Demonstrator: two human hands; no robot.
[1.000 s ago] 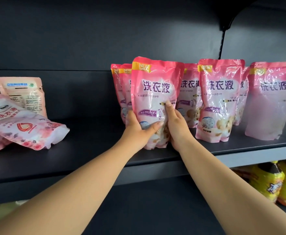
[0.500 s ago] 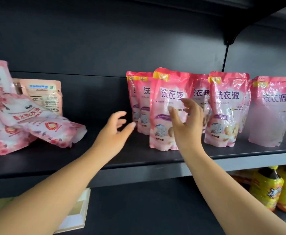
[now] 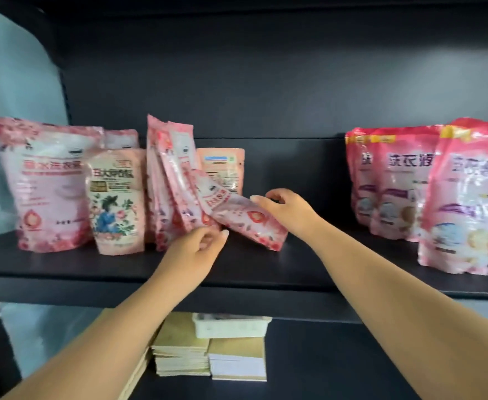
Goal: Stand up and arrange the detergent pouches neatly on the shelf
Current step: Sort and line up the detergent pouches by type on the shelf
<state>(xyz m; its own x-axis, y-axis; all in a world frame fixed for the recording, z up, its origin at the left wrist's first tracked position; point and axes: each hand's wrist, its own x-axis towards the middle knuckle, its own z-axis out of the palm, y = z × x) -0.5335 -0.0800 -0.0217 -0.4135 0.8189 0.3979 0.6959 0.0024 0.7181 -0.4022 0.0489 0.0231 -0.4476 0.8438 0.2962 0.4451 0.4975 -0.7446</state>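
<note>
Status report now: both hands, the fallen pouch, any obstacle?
Left hand open, at fallen pouch base. Right hand touching its upper edge, grip unclear. Pouch slumped, not upright. Leaning pouches crowd its left.

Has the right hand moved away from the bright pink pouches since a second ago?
Yes. The right hand has left the bright pink pouches and gone leftward along the shelf to the fallen pouch.

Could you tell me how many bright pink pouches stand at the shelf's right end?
3: front pouch, middle pouch behind it, left pouch furthest left; others may be hidden behind them.
</note>
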